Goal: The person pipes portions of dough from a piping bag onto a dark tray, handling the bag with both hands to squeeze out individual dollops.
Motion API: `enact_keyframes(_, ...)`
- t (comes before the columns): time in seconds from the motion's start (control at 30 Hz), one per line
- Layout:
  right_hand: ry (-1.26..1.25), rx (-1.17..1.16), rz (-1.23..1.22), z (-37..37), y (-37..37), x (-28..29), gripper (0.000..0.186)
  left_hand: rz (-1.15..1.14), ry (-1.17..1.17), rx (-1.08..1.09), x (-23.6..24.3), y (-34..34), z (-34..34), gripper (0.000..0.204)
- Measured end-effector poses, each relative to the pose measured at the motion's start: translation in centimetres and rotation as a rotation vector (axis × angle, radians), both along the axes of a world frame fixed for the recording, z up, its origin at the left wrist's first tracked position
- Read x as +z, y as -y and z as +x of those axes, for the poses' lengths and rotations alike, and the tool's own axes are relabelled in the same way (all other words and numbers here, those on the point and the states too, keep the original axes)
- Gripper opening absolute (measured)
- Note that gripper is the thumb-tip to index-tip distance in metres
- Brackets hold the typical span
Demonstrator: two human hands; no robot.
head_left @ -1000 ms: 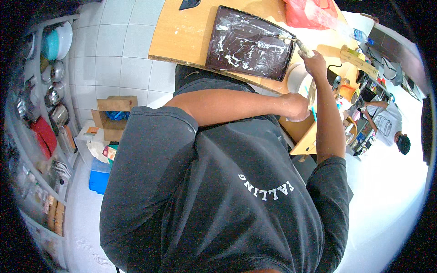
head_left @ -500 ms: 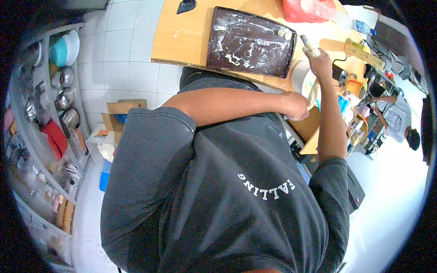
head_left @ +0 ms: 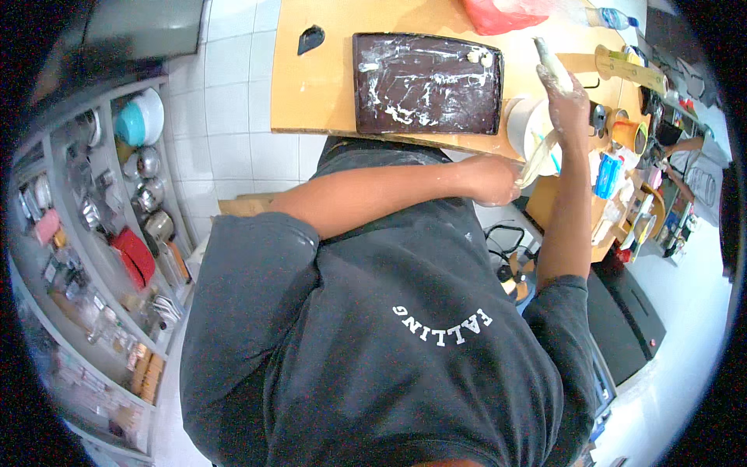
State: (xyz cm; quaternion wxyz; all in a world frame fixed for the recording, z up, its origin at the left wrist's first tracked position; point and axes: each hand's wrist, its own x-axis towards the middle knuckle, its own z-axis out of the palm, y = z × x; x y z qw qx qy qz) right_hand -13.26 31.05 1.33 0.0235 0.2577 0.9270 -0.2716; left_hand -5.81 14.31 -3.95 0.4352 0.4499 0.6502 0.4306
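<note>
Kitchen or small bakery, which of the two unclear; wooden worktop [head_left: 319, 93] bearing large dark baking tray [head_left: 459, 101], smeared white, and plastic bottle [head_left: 615, 18]; length of pale dough [head_left: 538, 162] in handling; shelves [head_left: 110, 136] at left, stocked with metal pots [head_left: 148, 194] and teal and white bowls [head_left: 140, 118]; pale square tiles [head_left: 229, 117].

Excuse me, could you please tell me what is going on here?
A person in a black T-shirt is working at a light wooden table. Their bare right hand grips a pale, stick-shaped piece jutting forward; their bare left hand grips the lower end of a long, pale, soft-looking strip leading toward the right forearm. On the table lies a dark brown rectangular tray smeared with white, with small pale lumps near its far right corner.
</note>
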Motion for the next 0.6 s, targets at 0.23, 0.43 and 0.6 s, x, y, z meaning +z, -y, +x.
enact_keyframes(0.23, 0.210, -0.196, -0.372, 1.7, -1.3, -12.1, 0.041, -0.103, 0.213, 0.130, 0.5, 2.2, -0.8, 0.028)
enact_keyframes(0.43, 0.321, -0.136, -0.298, 1.7, 0.9, -16.5, 0.038, -0.196, 0.378, 0.225, -1.4, 4.3, -1.6, 0.027)
enact_keyframes(0.6, 0.421, -0.079, -0.149, 0.4, 2.2, -17.0, 0.047, -0.193, 0.448, 0.291, -3.0, 4.8, -2.1, 0.029)
